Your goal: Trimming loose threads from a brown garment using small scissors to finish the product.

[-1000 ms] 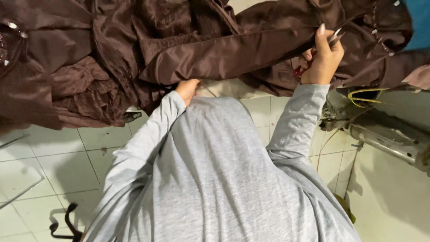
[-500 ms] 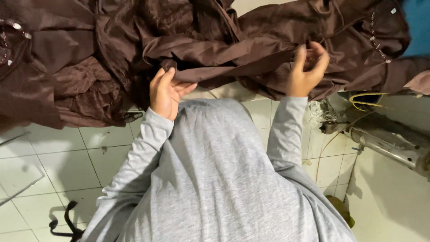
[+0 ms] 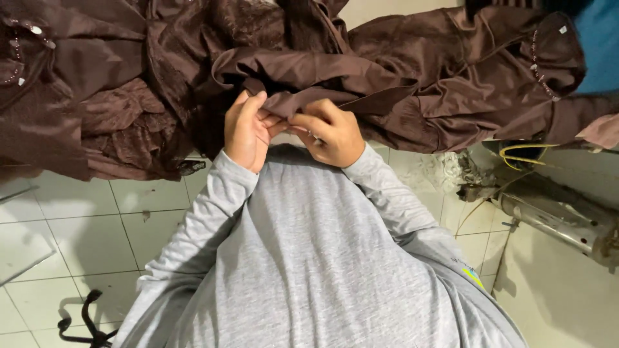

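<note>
Nearest to me is my own grey long-sleeved top (image 3: 309, 258), filling the lower middle of the view, with pale floor tiles (image 3: 84, 225) to the left and a black strap or cord (image 3: 84, 319) lying at the bottom left corner. Just above my chest my two hands meet: my left hand (image 3: 247, 131) and my right hand (image 3: 329, 132) are close together, fingertips almost touching, both pinched on the near edge of a brown fabric strip (image 3: 309, 71). Something small and shiny seems to sit in my right fingers, too small to make out.

The strip lies straight ahead of the hands, just beyond the fingertips, and its long axis runs left to right — from above my left hand out past my right toward the larger folds. Both hands are about equally near it; neither has to reach.

Beyond and around it is a heap of brown garments (image 3: 97, 96), some crinkled, some with small beads along a seam, crowding the strip on both sides and partly lying over it. Far right, a metal machine part (image 3: 554, 219) with yellow wires (image 3: 522, 151) stands well apart, and a blue cloth (image 3: 599, 45) shows at the top corner
</note>
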